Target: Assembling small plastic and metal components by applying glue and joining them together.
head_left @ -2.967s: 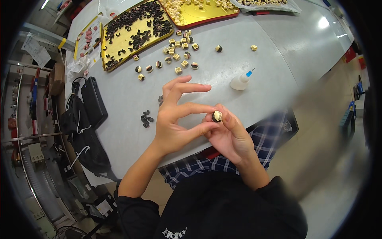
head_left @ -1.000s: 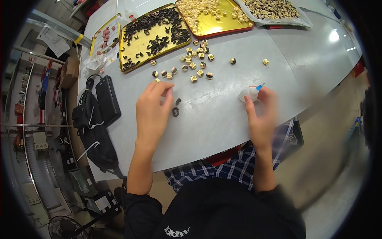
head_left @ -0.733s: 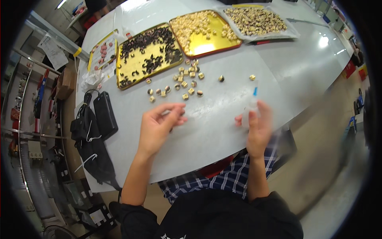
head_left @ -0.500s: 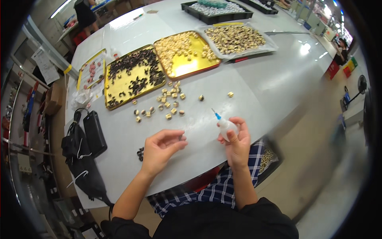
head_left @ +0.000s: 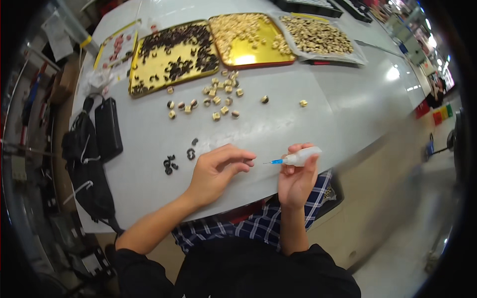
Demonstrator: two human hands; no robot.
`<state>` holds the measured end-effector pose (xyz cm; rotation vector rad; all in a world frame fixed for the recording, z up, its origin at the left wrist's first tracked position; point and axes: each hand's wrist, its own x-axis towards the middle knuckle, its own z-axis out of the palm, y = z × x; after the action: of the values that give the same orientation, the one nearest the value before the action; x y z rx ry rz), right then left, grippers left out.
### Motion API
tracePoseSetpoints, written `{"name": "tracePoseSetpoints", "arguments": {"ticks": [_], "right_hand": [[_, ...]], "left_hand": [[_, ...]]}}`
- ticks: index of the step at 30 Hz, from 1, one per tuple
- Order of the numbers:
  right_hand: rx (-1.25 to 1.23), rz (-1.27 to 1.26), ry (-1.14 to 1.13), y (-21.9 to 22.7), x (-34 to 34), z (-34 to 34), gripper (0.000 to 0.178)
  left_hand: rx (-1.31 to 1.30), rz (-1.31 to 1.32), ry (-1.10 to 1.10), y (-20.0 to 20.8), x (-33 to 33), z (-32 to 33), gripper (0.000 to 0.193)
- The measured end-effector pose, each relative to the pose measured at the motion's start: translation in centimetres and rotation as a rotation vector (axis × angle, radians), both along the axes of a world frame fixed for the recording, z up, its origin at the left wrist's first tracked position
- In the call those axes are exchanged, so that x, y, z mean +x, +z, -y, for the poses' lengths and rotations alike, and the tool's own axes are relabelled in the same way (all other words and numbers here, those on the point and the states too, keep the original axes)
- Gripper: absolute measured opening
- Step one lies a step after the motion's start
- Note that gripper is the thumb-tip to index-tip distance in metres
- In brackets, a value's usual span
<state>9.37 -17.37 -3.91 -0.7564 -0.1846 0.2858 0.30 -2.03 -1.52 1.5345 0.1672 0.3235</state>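
Observation:
My right hand (head_left: 297,181) is closed around a small white squeeze bottle (head_left: 304,156) with a blue needle tip. The bottle lies sideways, its needle pointing left at my left hand's fingertips, a short gap apart. My left hand (head_left: 218,171) is pinched, with a small dark piece just showing between thumb and fingers; its shape is mostly hidden. Beside that hand lie loose black curved pieces (head_left: 170,165) and a black pair forming a ring (head_left: 191,154). Farther off are several cream-and-dark beads (head_left: 216,100), with a dark one (head_left: 265,99) and a pale one (head_left: 303,103) apart to the right.
Along the far side stand a gold tray of black pieces (head_left: 149,78), a gold tray of cream pieces (head_left: 251,58) and a plastic-lined tray of mixed beads (head_left: 358,59). A smaller tray holds pink pieces (head_left: 118,44). A black power pack (head_left: 108,126) and pouch lie left.
The bottle has turned from upright-tilted to sideways, its needle now toward my left fingertips. My hands have come closer together. The view has shifted, showing more black pieces beside my left hand.

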Motion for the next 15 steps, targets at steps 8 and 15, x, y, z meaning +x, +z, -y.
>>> {"name": "tracePoseSetpoints", "arguments": {"ticks": [8,15], "right_hand": [[-0.088,0.087,-0.043,0.01,-0.64,-0.67,0.033],[-0.170,0.240,-0.092,-0.21,-0.86,-0.64,0.033]], "left_hand": [[-0.229,-0.063,-0.050,-0.10,-0.39,-0.18,0.017],[-0.095,0.037,-0.017,-0.78,-0.21,-0.47,0.018]]}}
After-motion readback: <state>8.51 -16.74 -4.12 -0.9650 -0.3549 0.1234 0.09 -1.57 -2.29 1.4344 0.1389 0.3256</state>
